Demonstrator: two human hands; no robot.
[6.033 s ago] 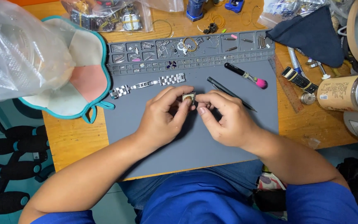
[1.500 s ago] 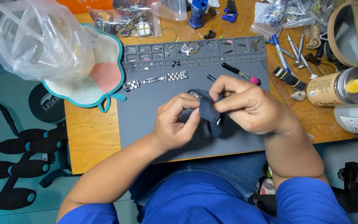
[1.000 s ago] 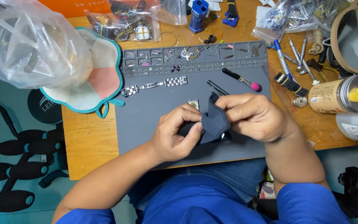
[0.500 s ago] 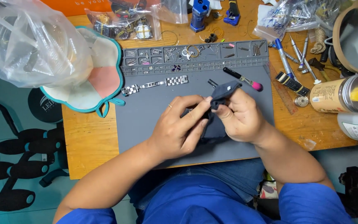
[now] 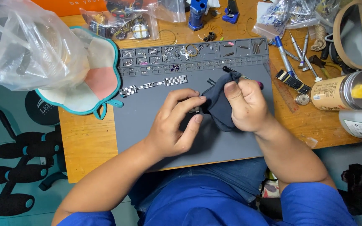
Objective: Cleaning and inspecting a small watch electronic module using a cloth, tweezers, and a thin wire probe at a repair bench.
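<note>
Over the grey work mat (image 5: 147, 121) my left hand (image 5: 174, 123) pinches a small metal watch part (image 5: 195, 109) between thumb and fingertips. My right hand (image 5: 246, 104) is closed on a dark blue cloth (image 5: 219, 106) that drapes down against that part. Behind my hands a steel watch bracelet (image 5: 153, 85) lies stretched out on the mat. The pink-tipped tool (image 5: 259, 85) is mostly hidden behind my right hand.
The mat's back edge has a parts tray strip (image 5: 193, 52). A clear plastic bag (image 5: 26, 42) covers a teal-edged pad (image 5: 99, 79) at left. At right lie screwdrivers (image 5: 296, 52), a tan can (image 5: 342, 90) and a round mirror (image 5: 357, 33). Bags of parts (image 5: 120, 19) sit at the back.
My right hand has lifted the cloth slightly higher and to the right, bunching it in a fist. My left hand stays on the small part.
</note>
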